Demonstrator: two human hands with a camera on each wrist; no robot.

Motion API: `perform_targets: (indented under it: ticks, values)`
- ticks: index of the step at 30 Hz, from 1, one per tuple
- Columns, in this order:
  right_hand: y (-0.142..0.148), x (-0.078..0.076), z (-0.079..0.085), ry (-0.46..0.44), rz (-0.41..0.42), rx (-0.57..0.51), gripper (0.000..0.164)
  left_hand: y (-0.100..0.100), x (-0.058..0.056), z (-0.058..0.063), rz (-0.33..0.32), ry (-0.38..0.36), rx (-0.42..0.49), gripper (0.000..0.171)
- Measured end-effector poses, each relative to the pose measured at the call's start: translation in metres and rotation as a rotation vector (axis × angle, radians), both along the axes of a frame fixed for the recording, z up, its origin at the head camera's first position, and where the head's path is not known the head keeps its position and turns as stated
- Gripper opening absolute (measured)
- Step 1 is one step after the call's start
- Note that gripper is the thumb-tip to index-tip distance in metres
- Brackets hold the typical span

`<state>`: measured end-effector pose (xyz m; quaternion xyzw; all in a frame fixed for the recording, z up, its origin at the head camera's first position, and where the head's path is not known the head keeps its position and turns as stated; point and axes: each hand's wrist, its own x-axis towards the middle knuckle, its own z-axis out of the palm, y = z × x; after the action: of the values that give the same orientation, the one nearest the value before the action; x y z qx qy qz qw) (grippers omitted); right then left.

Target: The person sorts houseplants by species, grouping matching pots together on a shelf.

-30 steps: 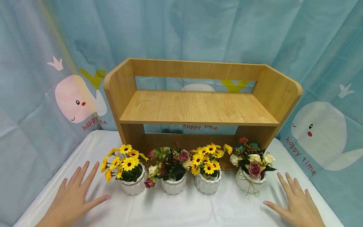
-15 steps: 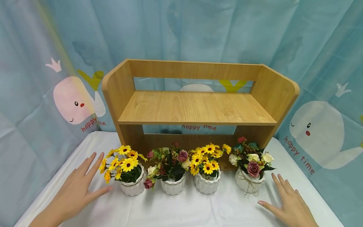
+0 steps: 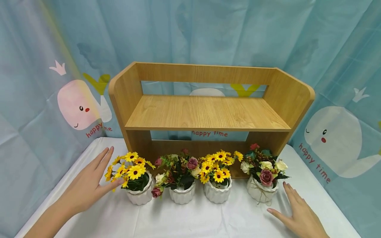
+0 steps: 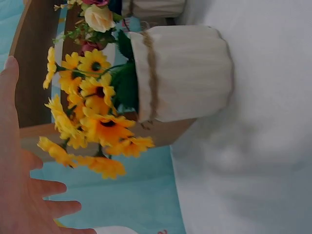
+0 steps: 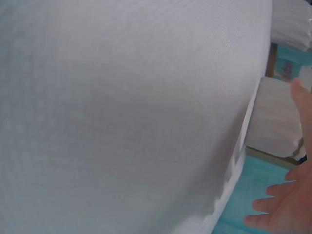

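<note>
Artificial flowers in white ribbed pots stand in a row before a wooden shelf. The leftmost flowerpot (image 3: 140,195) bears yellow daisy-like blooms; in the left wrist view its pot (image 4: 185,73) shows a twine band. Beside it, my left hand (image 3: 86,185) hovers, fingers straight and thumb apart, the thumb overlapping some blooms in the head view. A rose flowerpot (image 3: 182,195) and a second yellow flowerpot (image 3: 218,192) fill the middle. At the right end is a twine-tied rose flowerpot (image 3: 259,190). My right hand (image 3: 300,213) spreads near it, holding nothing.
Behind the pots rises the two-tier wooden shelf (image 3: 208,112), its bare upper board facing me. A white cloth (image 3: 184,221) covers the table. Blue curtains (image 3: 220,33) printed with whales close off the back and both sides.
My left hand has moved forward and slightly right, nearer the leftmost yellow flowers. My right hand has shifted left toward the right-end flowerpot. All the pots stay where they were.
</note>
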<state>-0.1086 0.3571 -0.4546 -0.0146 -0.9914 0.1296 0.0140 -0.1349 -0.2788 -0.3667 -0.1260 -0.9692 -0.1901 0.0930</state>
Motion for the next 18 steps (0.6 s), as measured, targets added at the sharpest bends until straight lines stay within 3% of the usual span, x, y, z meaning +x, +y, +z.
perform_targets:
  ticks: [13,18]
  values:
    - [-0.016,-0.005,0.007,-0.138,-0.083,-0.084,0.127,0.022,-0.017,0.028,-0.016,-0.049,0.041,0.099]
    - [-0.019,-0.006,0.009,-0.18,-0.119,-0.13,0.126,0.028,-0.026,0.038,-0.026,-0.058,0.1,0.095]
